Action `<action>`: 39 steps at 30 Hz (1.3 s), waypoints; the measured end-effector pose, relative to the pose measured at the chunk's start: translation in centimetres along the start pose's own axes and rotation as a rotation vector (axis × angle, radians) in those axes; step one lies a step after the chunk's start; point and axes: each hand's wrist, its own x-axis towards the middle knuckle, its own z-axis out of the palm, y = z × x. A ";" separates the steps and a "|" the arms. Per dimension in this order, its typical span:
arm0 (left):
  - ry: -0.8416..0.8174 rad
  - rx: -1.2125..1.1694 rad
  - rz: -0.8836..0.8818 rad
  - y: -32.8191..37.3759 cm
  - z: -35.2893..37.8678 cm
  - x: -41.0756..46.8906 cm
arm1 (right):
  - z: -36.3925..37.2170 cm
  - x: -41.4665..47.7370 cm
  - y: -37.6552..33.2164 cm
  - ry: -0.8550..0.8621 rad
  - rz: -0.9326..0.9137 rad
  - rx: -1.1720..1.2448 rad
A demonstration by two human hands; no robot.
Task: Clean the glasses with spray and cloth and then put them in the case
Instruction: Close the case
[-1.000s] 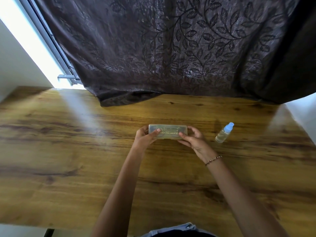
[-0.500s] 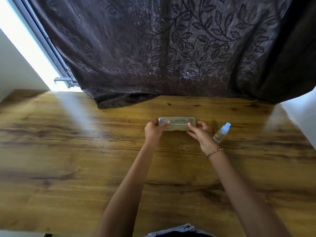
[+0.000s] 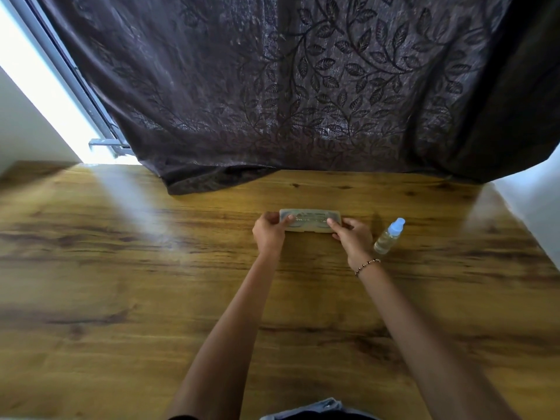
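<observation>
A translucent grey rectangular plastic glasses case (image 3: 310,220) lay shut on the brown wood-grain tabletop (image 3: 121,298), midway along its far edge, just before the hem of a dark leaf-patterned curtain (image 3: 303,86). The left hand (image 3: 269,233) gripped its left end, thumb over the lid; the right hand (image 3: 353,237) pinched its right end. A small clear spray bottle (image 3: 389,236) with a pale blue cap stood just right of the right hand. No cloth or loose glasses showed, so the step was probably opening the glasses case. That called for prying up the lid while steadying the base.
</observation>
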 end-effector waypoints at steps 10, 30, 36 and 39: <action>-0.077 -0.136 0.026 -1.3 -1.6 0.3 | -1.0 -0.8 0.6 -0.021 -0.118 -0.139; -0.101 -0.142 0.078 -3.0 -2.6 0.3 | -9.2 -2.5 4.9 0.357 -0.212 -0.180; -0.116 -0.153 0.068 -2.9 -2.7 0.2 | -7.9 -1.4 2.9 0.222 -0.255 -0.231; -0.125 -0.156 0.061 -2.8 -2.8 0.1 | -6.3 -0.9 1.4 0.171 -0.264 -0.229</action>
